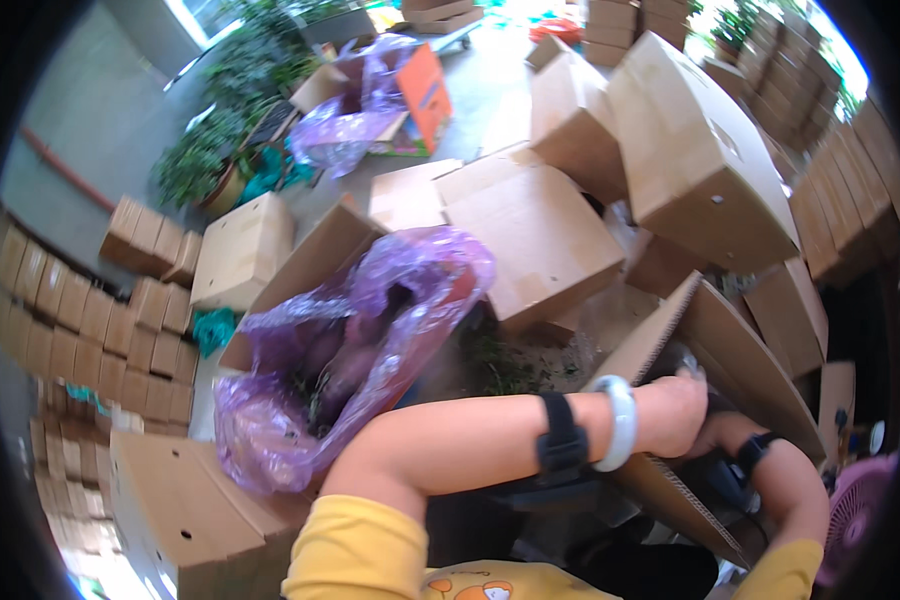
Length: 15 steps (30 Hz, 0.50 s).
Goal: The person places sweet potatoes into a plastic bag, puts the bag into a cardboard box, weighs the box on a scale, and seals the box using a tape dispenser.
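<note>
My left arm reaches across to the right, a pale bangle (pixel 618 422) and a black strap (pixel 562 438) around it. My left hand (pixel 674 412) is over an open cardboard box (pixel 748 365), its fingers curled closed; what they hold, if anything, I cannot make out. Something clear and greyish, perhaps plastic film (pixel 676 360), shows beside the fingers. Lower down, my right hand (pixel 708 438) is also at this box, largely behind the left, so its fingers are hidden. To the left, a box lined with a crumpled purple plastic bag (pixel 270 425) holds dark contents, blurred.
Green plant scraps (pixel 515 368) lie between the boxes. A closed carton (pixel 535 235) and a large tilted carton (pixel 700 160) stand beyond. Small boxes (pixel 95 320) are stacked at the left. A pink fan (pixel 860 515) stands at the right, potted plants (pixel 205 160) at the back.
</note>
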Each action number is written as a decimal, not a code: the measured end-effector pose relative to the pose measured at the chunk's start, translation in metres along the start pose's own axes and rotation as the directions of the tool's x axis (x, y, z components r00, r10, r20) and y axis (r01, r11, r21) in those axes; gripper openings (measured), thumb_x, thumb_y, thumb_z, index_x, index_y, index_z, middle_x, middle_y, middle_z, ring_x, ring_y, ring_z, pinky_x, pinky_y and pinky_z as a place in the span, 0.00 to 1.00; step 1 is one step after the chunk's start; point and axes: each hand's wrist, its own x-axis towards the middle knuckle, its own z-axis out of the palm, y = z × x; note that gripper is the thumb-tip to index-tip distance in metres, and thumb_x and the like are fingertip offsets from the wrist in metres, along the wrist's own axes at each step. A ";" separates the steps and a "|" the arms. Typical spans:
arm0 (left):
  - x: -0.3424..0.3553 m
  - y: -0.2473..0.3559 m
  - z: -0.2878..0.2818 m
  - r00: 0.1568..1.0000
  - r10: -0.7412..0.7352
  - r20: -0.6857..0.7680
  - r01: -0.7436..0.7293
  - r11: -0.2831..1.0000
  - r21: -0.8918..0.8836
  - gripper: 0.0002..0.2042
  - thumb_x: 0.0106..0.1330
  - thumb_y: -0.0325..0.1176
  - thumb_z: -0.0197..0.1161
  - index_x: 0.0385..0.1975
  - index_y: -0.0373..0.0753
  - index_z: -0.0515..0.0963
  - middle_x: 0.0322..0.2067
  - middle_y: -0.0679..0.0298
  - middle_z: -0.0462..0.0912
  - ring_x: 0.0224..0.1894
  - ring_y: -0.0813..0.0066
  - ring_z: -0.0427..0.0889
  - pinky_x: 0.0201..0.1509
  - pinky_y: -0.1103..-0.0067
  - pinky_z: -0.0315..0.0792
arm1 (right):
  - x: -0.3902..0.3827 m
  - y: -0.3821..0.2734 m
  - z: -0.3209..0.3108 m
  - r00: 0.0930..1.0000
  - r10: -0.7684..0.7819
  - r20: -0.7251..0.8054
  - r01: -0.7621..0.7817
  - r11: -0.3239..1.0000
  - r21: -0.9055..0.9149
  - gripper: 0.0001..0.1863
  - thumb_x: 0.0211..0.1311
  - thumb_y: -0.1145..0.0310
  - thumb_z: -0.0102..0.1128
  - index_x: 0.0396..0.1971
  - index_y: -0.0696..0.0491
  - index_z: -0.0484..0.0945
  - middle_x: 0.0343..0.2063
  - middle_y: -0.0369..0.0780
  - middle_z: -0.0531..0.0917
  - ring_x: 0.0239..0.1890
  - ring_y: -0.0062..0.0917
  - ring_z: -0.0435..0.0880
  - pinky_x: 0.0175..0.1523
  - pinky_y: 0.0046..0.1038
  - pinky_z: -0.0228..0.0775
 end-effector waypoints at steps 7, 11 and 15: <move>-0.015 0.014 -0.029 0.964 -0.264 0.026 0.262 0.931 -0.255 0.31 0.52 0.32 0.63 0.53 0.18 0.63 0.35 0.37 0.78 0.37 0.52 0.82 0.39 0.70 0.77 | -0.108 -0.082 -0.015 0.972 0.056 -0.229 -0.075 0.994 -0.078 0.27 0.53 0.61 0.65 0.52 0.57 0.73 0.46 0.44 0.81 0.46 0.30 0.80 0.53 0.28 0.69; -0.042 0.034 -0.019 0.893 -0.213 -0.396 0.091 0.948 -0.306 0.29 0.55 0.27 0.59 0.59 0.26 0.62 0.34 0.48 0.78 0.39 0.55 0.80 0.42 0.69 0.75 | -0.142 -0.125 0.021 0.743 -0.022 -0.669 0.253 0.934 0.251 0.17 0.54 0.78 0.57 0.46 0.63 0.74 0.37 0.42 0.82 0.40 0.22 0.80 0.46 0.22 0.71; -0.115 0.053 -0.058 0.838 -0.119 -0.532 0.075 0.992 -0.103 0.16 0.56 0.29 0.58 0.44 0.30 0.72 0.33 0.55 0.78 0.35 0.58 0.79 0.39 0.71 0.75 | -0.154 -0.148 0.048 0.548 0.014 -0.836 0.263 0.947 0.187 0.16 0.53 0.79 0.53 0.44 0.61 0.75 0.33 0.37 0.80 0.37 0.18 0.77 0.44 0.21 0.68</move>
